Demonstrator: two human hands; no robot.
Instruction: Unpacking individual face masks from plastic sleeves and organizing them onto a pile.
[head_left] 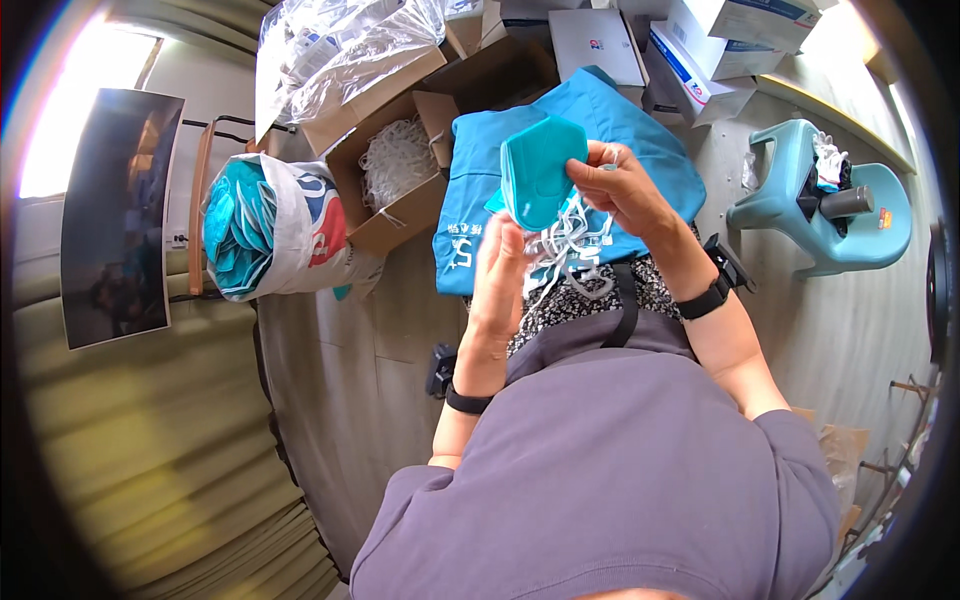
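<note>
A teal folded face mask (545, 172) is held up over my lap, with a pale edge along its left side. My right hand (628, 188) pinches its right edge between thumb and fingers. At the lower left corner of the mask, my left hand (502, 262) grips it from below; part of its fingers is hidden behind the mask. Below the mask, white elastic straps (572, 245) lie in a loose tangle on a blue apron (650, 150) spread over my lap. Whether these straps are joined to the mask I cannot tell.
To the left a white bag (300, 225) is packed with teal masks (240, 225). Beside it an open cardboard box (425, 215) holds white straps (395, 165). White boxes (690, 75) are stacked at the back. A light blue plastic stool (780, 140) stands right, with items on it.
</note>
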